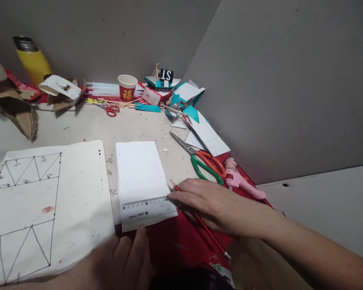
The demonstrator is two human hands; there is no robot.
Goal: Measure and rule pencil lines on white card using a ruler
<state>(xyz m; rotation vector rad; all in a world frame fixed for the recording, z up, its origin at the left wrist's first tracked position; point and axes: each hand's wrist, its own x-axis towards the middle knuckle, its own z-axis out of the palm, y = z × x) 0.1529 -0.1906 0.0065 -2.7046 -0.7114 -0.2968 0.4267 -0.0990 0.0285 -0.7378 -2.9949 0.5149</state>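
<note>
A white sheet of card point(142, 169) lies on the table, its lower part over the red cloth. Across its near end rests a clear plastic ruler point(139, 212). My right hand point(199, 201) has a red-and-black pencil point(210, 233) in it, the tip pointing up and away beside the card. Fingertips of that hand touch the ruler's right end. My left hand point(130, 249) is at the card's near edge, index finger stretched to it and the other fingers bent. To the left lies a large sheet of paper point(81, 201) with drawn truss lines.
Orange-and-green scissors point(210, 165) and a pink glue gun point(243, 183) lie on the right. Further back are small red scissors point(111, 110), a red paper cup point(127, 89), thin sticks, card scraps point(210, 133), a model boat point(162, 82), cardboard pieces point(15, 106) and a yellow bottle point(33, 62).
</note>
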